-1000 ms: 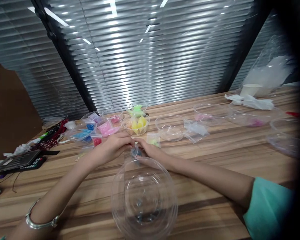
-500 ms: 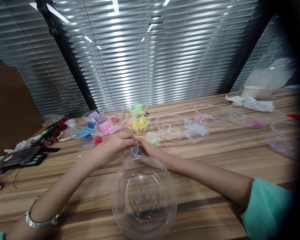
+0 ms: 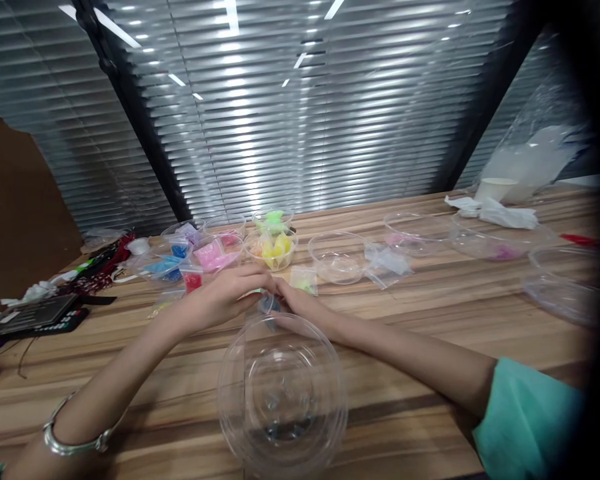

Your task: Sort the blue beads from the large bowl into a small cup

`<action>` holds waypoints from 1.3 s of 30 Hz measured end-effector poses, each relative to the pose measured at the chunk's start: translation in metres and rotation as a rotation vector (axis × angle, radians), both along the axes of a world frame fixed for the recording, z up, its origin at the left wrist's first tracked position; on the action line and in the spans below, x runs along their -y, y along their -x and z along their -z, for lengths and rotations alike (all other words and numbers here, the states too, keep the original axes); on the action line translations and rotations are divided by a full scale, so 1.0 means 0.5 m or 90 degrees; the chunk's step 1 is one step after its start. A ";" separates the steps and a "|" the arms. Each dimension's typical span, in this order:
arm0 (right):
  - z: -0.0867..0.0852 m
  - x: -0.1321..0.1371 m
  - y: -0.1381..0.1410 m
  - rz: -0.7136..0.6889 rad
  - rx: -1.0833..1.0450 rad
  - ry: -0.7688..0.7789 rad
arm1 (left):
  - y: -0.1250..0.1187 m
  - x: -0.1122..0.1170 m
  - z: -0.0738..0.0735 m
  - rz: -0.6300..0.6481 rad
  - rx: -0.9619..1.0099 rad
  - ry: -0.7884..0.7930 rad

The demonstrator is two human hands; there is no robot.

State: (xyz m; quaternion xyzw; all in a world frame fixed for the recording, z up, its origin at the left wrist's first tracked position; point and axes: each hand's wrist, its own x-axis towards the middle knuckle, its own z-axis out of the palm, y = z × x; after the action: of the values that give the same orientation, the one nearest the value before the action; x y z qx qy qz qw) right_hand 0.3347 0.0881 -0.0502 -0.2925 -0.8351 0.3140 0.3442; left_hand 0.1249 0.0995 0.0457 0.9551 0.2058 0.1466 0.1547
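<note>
My left hand [image 3: 229, 295] and my right hand [image 3: 301, 305] meet over the wooden table [image 3: 430, 313], both pinching a small clear bag with blue contents [image 3: 270, 305]. The bag hangs just beyond the far rim of a large clear plastic bowl [image 3: 281, 393], which has a few blue bits on its bottom. A silver bracelet [image 3: 73, 440] is on my left wrist.
Behind my hands stand several small clear bowls with coloured bags: yellow [image 3: 273, 249], pink [image 3: 213, 254], blue [image 3: 166, 267], green [image 3: 274, 218]. An empty bowl [image 3: 336, 257] and loose bags [image 3: 387, 263] lie right. Larger bowls [image 3: 560, 280], paper cup [image 3: 493, 189] far right; calculator [image 3: 35, 317] left.
My hands have stayed together on the small bag, with only slight finger shifts. The view has drifted a little.
</note>
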 end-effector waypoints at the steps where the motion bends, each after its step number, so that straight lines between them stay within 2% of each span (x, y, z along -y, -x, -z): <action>1: 0.001 -0.001 0.000 0.000 0.002 0.000 | 0.000 0.000 0.000 -0.001 0.000 -0.001; 22: 0.008 -0.003 -0.001 -0.011 0.000 -0.019 | 0.010 0.001 -0.007 -0.009 0.005 0.060; 29: 0.005 -0.003 0.002 -0.025 -0.035 -0.010 | 0.011 0.004 -0.026 0.043 -0.049 0.044; 39: -0.005 0.001 0.004 -0.035 -0.039 -0.011 | 0.004 0.002 -0.003 -0.008 -0.052 0.046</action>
State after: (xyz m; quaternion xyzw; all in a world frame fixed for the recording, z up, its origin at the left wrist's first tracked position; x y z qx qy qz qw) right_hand 0.3328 0.0876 -0.0479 -0.2569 -0.8343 0.3251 0.3637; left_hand 0.1231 0.0985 0.0471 0.9527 0.2229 0.1012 0.1798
